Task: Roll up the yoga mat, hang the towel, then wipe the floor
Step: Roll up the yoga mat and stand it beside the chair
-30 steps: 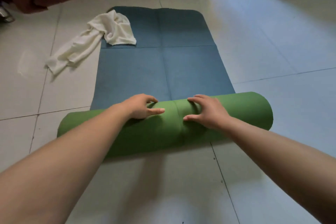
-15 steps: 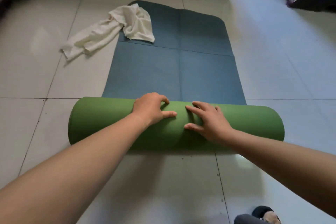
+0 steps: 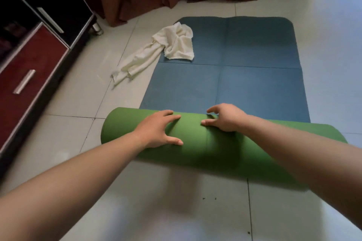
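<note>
Yoga mat [image 3: 197, 152] part rolled, green roll across floor [image 3: 176, 211], blue stretch flat beyond; left hand [image 3: 156, 130] and right hand [image 3: 227, 118] press roll's crest near middle, fingers spread apart, likely for even push; towel [image 3: 174, 47] overlaps mat's far left edge, probably needs lifting first.

Single head-worn wide-angle view, looking forward and down, close above the floor [image 3: 64, 143]
</note>
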The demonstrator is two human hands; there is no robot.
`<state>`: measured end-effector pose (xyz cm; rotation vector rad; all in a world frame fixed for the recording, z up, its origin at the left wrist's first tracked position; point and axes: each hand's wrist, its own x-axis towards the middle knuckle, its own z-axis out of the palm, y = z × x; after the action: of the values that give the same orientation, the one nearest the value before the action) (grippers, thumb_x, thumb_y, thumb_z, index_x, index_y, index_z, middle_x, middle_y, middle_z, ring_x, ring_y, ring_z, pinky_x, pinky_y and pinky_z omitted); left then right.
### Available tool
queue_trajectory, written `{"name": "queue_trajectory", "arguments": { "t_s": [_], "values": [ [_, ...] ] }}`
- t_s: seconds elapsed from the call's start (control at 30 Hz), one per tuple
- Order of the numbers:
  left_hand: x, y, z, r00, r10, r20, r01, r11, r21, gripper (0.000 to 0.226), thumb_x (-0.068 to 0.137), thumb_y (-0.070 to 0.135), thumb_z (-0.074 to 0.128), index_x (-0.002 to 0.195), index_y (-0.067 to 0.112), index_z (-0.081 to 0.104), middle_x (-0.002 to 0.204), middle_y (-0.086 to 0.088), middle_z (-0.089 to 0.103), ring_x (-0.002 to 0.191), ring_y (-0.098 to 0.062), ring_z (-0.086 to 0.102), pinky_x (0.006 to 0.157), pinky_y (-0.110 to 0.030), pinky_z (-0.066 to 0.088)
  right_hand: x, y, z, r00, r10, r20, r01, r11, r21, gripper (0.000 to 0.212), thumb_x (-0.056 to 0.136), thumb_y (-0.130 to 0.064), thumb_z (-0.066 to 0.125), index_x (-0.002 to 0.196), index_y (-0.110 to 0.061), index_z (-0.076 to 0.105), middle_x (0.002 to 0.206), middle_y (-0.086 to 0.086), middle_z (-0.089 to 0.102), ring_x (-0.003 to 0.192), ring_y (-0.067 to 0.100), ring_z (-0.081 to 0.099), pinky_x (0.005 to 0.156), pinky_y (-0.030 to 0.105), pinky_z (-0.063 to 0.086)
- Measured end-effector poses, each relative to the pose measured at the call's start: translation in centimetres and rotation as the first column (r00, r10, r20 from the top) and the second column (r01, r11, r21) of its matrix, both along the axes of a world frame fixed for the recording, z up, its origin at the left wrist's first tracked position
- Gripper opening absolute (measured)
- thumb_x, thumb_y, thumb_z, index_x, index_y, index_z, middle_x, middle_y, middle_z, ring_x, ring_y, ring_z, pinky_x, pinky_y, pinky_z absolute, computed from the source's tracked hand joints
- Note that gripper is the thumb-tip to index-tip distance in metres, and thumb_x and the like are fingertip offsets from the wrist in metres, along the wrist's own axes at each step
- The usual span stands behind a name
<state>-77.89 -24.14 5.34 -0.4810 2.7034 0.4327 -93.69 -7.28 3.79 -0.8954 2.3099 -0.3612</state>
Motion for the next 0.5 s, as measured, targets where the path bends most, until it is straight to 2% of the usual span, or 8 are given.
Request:
{"name": "queue_trajectory", "arguments": {
  "t_s": [0.1, 0.2, 0.37, 0.5],
  "values": [
    [-1.9, -0.3, 0.6, 0.995, 0.087, 0.039, -0.088, 0.996, 0.020, 0.084, 0.065, 0.058, 0.073, 0.139, 0.034, 0.040, 0.149, 0.003, 0.033, 0.136, -0.015, 0.031, 0.112, -0.030, 0.027, 0.7, 0.3, 0.1, 0.990, 0.066, -0.124, -0.073, 0.996, -0.054, 0.057, 0.079, -0.063, 0.056, 0.121, -0.025, 0.057, 0.128, 0.005, 0.055, 0.119, 0.027, 0.049, 0.093, 0.038, 0.043],
    [-3.7, -0.6, 0.5, 0.990, 0.138, 0.001, -0.138, 0.990, 0.018, 0.072, 0.068, 0.054, 0.074, 0.131, 0.028, 0.051, 0.139, 0.000, 0.047, 0.128, -0.016, 0.042, 0.106, -0.028, 0.032, 1.4, 0.6, 0.5, 0.956, 0.187, -0.227, -0.204, 0.978, -0.052, 0.065, 0.073, -0.069, 0.056, 0.117, -0.021, 0.055, 0.121, 0.006, 0.053, 0.114, 0.028, 0.048, 0.091, 0.040, 0.041],
    [-5.3, -1.4, -0.5, 0.973, 0.229, -0.043, -0.225, 0.971, 0.075, 0.063, 0.066, 0.053, 0.076, 0.122, 0.028, 0.059, 0.130, 0.003, 0.056, 0.121, -0.015, 0.050, 0.103, -0.029, 0.038, 1.4, -0.1, 0.1, 0.938, 0.256, -0.232, -0.247, 0.967, 0.069, 0.092, 0.061, -0.074, 0.063, 0.130, -0.018, 0.039, 0.132, 0.006, 0.042, 0.123, 0.028, 0.038, 0.101, 0.047, 0.033],
    [-6.9, -2.5, -1.0, 0.976, 0.218, -0.001, -0.217, 0.972, 0.094, 0.063, 0.067, 0.054, 0.075, 0.122, 0.028, 0.059, 0.133, 0.002, 0.055, 0.123, -0.016, 0.049, 0.104, -0.030, 0.038, 0.6, 1.1, 0.4, 0.950, 0.185, -0.253, -0.186, 0.982, 0.021, 0.084, 0.069, -0.072, 0.057, 0.131, -0.019, 0.040, 0.137, 0.004, 0.042, 0.127, 0.025, 0.038, 0.104, 0.043, 0.034]
  ]
}}
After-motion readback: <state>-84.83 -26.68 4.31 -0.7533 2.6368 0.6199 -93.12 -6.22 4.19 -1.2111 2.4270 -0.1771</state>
